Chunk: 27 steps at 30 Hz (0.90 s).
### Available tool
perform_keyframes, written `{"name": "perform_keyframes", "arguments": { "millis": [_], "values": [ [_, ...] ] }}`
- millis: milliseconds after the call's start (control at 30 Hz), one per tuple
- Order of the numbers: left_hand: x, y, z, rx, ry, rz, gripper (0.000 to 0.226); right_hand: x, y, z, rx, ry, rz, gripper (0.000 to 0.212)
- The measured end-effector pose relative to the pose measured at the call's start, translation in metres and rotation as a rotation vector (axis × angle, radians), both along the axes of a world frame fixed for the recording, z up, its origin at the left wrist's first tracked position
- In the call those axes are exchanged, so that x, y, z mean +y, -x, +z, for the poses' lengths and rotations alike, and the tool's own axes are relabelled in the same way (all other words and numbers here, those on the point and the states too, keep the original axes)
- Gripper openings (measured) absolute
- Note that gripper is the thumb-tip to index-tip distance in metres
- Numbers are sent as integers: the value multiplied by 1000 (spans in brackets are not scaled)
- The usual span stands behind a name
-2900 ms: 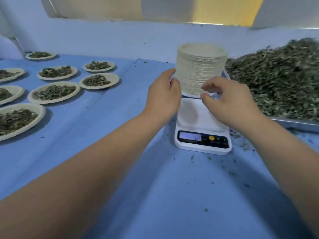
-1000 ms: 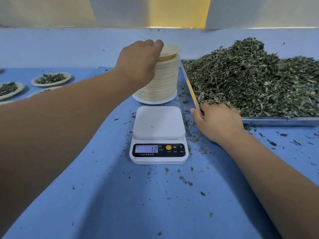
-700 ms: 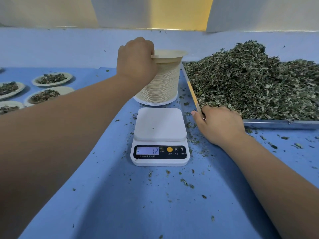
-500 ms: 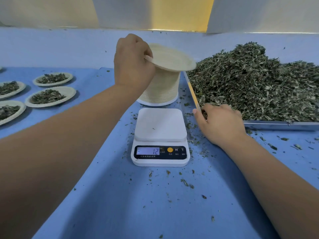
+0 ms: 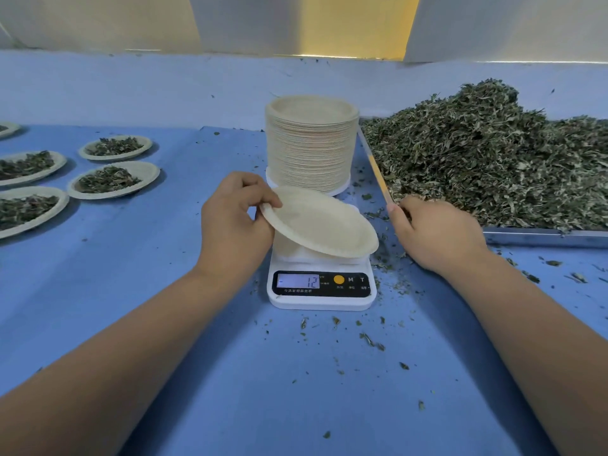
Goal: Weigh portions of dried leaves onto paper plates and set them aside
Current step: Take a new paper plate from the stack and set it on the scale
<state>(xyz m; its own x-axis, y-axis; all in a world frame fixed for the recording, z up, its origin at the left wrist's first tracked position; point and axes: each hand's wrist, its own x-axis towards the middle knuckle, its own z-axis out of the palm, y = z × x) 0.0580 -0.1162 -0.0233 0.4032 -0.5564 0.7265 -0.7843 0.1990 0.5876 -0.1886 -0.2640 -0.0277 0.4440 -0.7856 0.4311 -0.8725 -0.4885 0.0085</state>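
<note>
A blue cloth (image 5: 197,373) covers the table from near edge to far, lying in long shallow folds, with a seam line visible on the far left of centre. Behind it stands a low blue wall (image 5: 131,87), speckled here and there. Above that hang pale panels (image 5: 263,24), with a yellow strip (image 5: 358,24) showing between two of them.

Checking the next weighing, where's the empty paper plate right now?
Head view, centre: the left hand pinches the empty plate, tilted over the scale, in front of the plate stack.
</note>
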Motion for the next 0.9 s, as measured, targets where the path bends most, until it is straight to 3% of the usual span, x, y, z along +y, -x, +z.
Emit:
{"name": "perform_keyframes", "arguments": {
  "millis": [200,300,367,467,567,700,767,900],
  "values": [
    [2,-12,-15,30,-62,-25,31,0,0,4,-114,-13,69,45],
    [4,-16,-15,42,-90,-26,30,0,-5,11,-35,65,-8,52],
    [5,-19,-16,81,-134,-22,34,0,-9,10,22,-72,-49,56],
    [4,-23,-18,232,-222,-12,50,-1,-12,5,43,-144,-14,54],
    [2,-27,-18,419,-263,-15,56,-7,-10,16,-74,-270,-1,58],
    [-2,-23,-18,648,-198,-47,41,-12,-8,26,-12,-247,-11,47],
    [-4,-19,-17,735,-164,-68,33,-12,-9,22,42,-301,-12,54],
    [-5,-11,-15,794,-130,-65,28,-16,-11,20,-48,-316,-10,58]
  ]
}}
